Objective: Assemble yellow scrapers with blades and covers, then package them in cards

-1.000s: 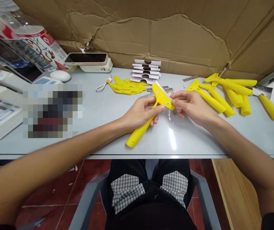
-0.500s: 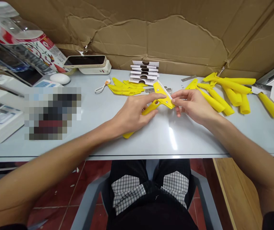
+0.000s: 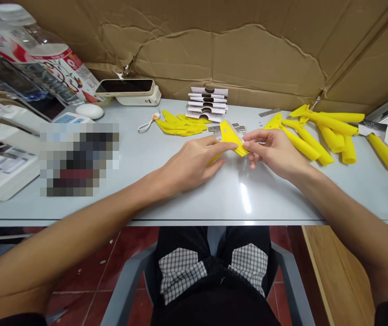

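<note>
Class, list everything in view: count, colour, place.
Scraper: one, yellow, front centre
Handles: several, yellow, right side
Metal strips: several, silver, behind scraper
Flat pieces: several, yellow, centre
Cards: several, white, back centre
Phone: one, dark screen, on white box
Mouse: one, white, left of phone
Cord loop: one, white, centre left
Bottles: two or more, clear, left
Equipment: unclear, white, left edge
Blurred patch: one, dark, left
Cardboard: one backing, brown, rear
Desk: one, grey, centre
Chair: one, grey, below
Trousers: one pair, dark, below
Left hand, right hand: one each, at scraper

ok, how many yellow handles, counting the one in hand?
8 visible: one handle in the left hand, six in the heap at right, a lone handle far right. Overlap may hide more.
</note>
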A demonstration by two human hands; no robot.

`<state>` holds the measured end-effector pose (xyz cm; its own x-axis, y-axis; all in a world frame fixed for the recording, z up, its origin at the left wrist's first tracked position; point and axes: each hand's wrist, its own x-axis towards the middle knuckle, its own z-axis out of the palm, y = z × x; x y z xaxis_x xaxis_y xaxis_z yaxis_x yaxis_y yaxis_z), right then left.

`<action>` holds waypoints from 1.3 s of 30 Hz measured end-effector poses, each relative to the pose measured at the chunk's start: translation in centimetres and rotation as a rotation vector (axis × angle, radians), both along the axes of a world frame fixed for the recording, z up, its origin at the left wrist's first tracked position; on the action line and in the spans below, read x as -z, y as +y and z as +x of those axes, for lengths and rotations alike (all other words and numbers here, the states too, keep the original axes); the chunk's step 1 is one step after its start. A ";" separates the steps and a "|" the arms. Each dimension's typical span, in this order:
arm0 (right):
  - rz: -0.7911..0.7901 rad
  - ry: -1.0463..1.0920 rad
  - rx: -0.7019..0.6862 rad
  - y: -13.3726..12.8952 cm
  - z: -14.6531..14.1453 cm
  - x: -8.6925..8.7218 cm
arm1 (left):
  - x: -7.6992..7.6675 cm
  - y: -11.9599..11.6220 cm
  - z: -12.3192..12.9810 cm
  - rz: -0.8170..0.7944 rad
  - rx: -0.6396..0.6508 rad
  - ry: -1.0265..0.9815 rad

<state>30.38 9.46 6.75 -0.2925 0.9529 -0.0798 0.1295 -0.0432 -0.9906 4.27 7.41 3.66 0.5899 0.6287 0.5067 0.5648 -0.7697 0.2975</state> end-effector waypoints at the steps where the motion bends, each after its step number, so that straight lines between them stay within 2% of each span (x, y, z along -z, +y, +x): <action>1: 0.003 0.009 -0.013 0.0 0.0 0.1 | 0.0 0.1 -0.1 0.002 0.003 0.004; 5: 0.021 0.068 -0.064 0.0 0.0 0.3 | -0.2 0.0 -0.1 -0.015 0.008 -0.009; 7: 0.022 0.105 -0.077 0.0 0.1 0.2 | -0.5 -0.3 0.2 -0.109 0.008 -0.109; 8: 0.028 0.124 -0.078 0.0 0.1 0.1 | -0.7 -0.4 0.4 -0.215 0.013 -0.206; 10: 0.073 0.146 -0.063 0.3 0.6 -0.4 | -1.1 -0.7 0.8 -0.528 0.060 -0.469; 12: 0.184 0.091 -0.036 0.8 1.7 -1.0 | -1.6 -0.7 1.1 -0.848 0.128 -0.730; 14: 0.374 -0.113 -0.016 1.5 3.1 -1.5 | -1.8 -0.4 1.2 -1.050 0.157 -0.916; 17: 0.736 -0.653 -0.039 2.8 5.3 -1.9 | -1.6 0.4 1.3 -1.216 0.088 -1.052; 19: 0.820 -0.915 -0.055 3.5 6.2 -1.9 | -1.2 0.8 1.4 -1.294 0.056 -1.064; 23: 0.708 -1.061 -0.115 4.2 6.8 -2.0 | -0.6 0.6 2.1 -1.365 0.046 -1.052; 29: 0.622 -1.193 -0.196 4.4 6.7 -1.9 | -0.8 0.2 2.3 -1.387 0.032 -0.986; 35: 0.575 -1.224 -0.203 4.6 6.1 -0.9 | -0.1 0.7 1.7 -1.379 0.219 -0.877; 39: 0.614 -1.200 -0.208 4.8 6.2 -0.3 | 0.4 0.8 1.6 -1.362 0.247 -0.857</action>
